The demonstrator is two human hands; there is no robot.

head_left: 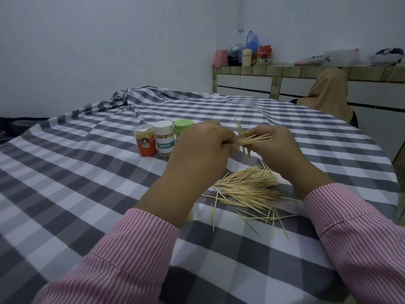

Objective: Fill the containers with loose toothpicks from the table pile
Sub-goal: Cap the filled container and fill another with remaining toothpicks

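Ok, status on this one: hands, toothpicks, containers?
Left hand and right hand grip one toothpick bundle. Pile on table. Three containers capped.

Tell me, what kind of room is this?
Probably a room at home, perhaps a kitchen: a checked cloth covers the table, a tiled counter with drawers lines the wall, and bags and packets sit on it.

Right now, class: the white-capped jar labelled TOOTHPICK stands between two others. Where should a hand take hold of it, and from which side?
Grip the white-capped jar by its cap, coming down from above. It stands upright, with the red jar close on one flank and the green-lidded jar on the other, so its sides probably leave fingers little room.
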